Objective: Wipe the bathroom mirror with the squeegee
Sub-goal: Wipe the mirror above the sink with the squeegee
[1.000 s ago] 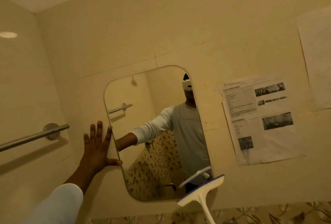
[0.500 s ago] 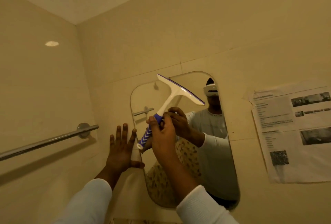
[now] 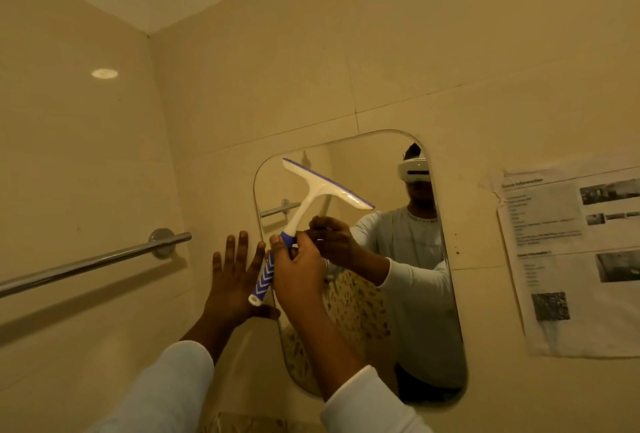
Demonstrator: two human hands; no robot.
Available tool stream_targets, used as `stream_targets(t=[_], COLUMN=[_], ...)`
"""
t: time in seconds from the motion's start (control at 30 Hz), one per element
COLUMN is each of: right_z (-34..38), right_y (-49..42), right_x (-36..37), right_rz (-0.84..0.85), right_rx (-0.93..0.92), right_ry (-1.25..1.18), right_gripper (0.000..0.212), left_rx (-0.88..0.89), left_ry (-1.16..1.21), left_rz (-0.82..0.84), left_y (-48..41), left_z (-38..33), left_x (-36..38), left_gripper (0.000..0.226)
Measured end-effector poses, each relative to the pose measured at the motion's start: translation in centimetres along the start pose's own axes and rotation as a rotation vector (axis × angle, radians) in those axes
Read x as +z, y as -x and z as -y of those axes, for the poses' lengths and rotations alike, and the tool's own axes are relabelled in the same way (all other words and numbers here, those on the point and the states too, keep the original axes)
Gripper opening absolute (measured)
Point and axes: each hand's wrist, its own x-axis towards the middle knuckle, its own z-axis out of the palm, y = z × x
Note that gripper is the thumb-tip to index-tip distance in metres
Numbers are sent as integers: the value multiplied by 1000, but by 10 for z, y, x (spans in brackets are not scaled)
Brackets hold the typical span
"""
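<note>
Squeegee [image 3: 313, 195] is gripped by the right hand [image 3: 298, 280], left hand [image 3: 231, 282] splayed flat beside it — streaks may be left if tilted.

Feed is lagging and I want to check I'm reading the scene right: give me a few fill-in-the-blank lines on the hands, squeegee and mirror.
The right hand grips the squeegee by its ____.
The left hand lies flat, fingers spread, on the ____ beside the mirror.
The squeegee's blade sits over the mirror's upper ____ corner.
Missing words: handle; wall; left.
</note>
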Motion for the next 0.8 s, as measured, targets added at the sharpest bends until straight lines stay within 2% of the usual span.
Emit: stream_targets(t=[0.17, 0.3, 0.6, 0.8], right_z=[-17, -37, -74, -80], right_y=[24, 47, 78, 91], right_x=[14, 15, -7, -31], right_rz=[68, 86, 146, 161], right_rx=[58, 91, 144, 173], right_ry=[-19, -10, 169, 282], right_gripper=[10, 7, 12, 21], left_rx=[18, 27, -60, -110], left_ry=[89, 47, -47, -84], left_rz=[-71, -66, 87, 138], left_y=[0, 0, -7, -9], left_z=[1, 5, 4, -1], left_x=[2, 6, 2, -2], left_gripper=[108, 97, 147, 158])
